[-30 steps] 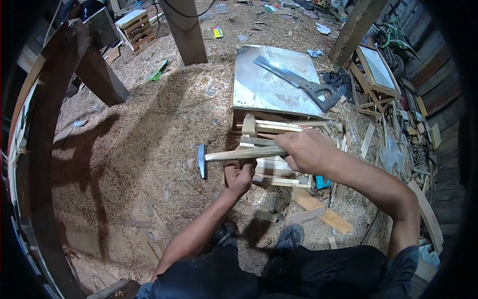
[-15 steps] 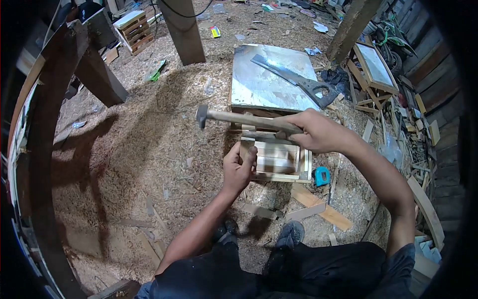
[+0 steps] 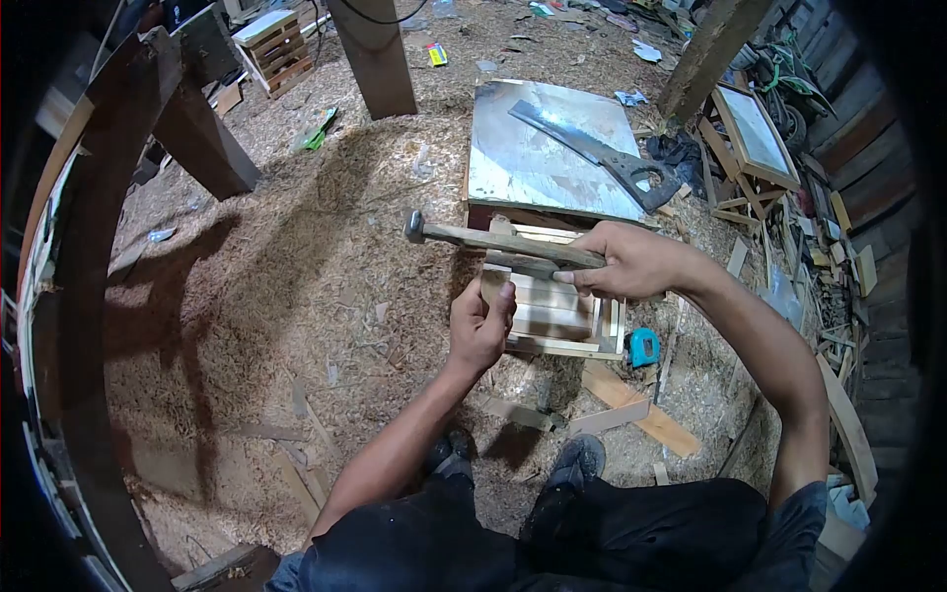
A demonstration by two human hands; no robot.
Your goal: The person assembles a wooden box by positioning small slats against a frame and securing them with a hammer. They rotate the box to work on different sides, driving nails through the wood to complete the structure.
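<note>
Wooden-handled hammer (image 3: 493,240) — slatted crate (image 3: 554,316)

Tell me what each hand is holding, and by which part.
Right hand grips the hammer by its wooden handle's end; left hand holds the small wooden crate by its left edge.

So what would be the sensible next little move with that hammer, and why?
Probably a short swing down onto the top of the small wooden crate. The right hand holds the hammer raised, its head out to the left above the crate's near corner, while the left hand steadies that corner slat. Whether a nail stands there is too small to tell.
</note>
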